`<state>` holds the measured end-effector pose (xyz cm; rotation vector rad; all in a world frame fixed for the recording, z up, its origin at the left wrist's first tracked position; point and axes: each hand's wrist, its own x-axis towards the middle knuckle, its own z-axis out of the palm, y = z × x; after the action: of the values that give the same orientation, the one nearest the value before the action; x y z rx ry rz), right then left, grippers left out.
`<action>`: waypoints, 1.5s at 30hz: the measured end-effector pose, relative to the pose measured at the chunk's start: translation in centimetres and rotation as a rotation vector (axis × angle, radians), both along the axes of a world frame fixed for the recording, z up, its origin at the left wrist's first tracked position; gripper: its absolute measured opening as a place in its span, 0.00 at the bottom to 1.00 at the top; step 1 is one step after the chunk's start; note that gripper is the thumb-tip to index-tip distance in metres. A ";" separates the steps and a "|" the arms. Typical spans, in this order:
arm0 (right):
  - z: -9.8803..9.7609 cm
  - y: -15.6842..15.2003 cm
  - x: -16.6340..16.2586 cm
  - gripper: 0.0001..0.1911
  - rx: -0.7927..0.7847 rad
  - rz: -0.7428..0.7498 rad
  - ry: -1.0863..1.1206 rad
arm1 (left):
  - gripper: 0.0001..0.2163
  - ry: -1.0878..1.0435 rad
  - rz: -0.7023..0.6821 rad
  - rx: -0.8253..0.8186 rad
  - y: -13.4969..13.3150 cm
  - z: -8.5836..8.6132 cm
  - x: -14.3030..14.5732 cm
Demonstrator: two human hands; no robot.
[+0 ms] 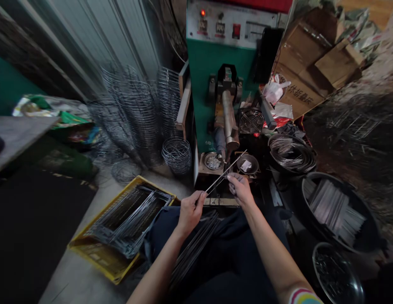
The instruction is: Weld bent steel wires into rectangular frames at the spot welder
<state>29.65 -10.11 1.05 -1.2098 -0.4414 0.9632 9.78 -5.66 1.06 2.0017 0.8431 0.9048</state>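
Note:
My left hand [192, 209] pinches the near end of a thin metal rod [237, 159], which slants up and away to the right. My right hand [241, 189] is closed, thumb against fingers, just beside the rod's middle; what its fingertips hold is too small to make out. A thinner dark strand runs below the rod between both hands. Just beyond them stands a green spot-welding machine [201, 93] with a thick metal arm [229, 116] ending above the rod. A dish of small metal pieces [212, 161] sits left of the arm's tip. Several long wires [196, 245] lie across my lap.
At left, a yellow crate [104, 264] holds wire frames. Stacked wire baskets [133, 114] stand behind it. To the right are a tub of metal rods [334, 204], a basin of wires [289, 152] and a bowl of dark parts [337, 272]. Cardboard [305, 63] leans behind.

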 end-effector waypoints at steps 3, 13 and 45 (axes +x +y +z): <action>0.1 0.3 0.0 0.14 0.008 0.010 -0.007 | 0.10 -0.017 0.003 -0.005 0.2 -0.1 0.1; 0.6 1.4 0.3 0.13 0.040 0.020 -0.044 | 0.11 -0.053 0.012 -0.032 1.0 -0.2 0.5; 1.3 2.2 3.1 0.17 0.049 -0.014 -0.057 | 0.13 -0.064 -0.022 0.033 2.6 0.7 3.6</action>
<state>32.80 -7.96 2.33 -1.1964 -0.4983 0.9023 13.34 -3.11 1.73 1.9959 0.7744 0.9706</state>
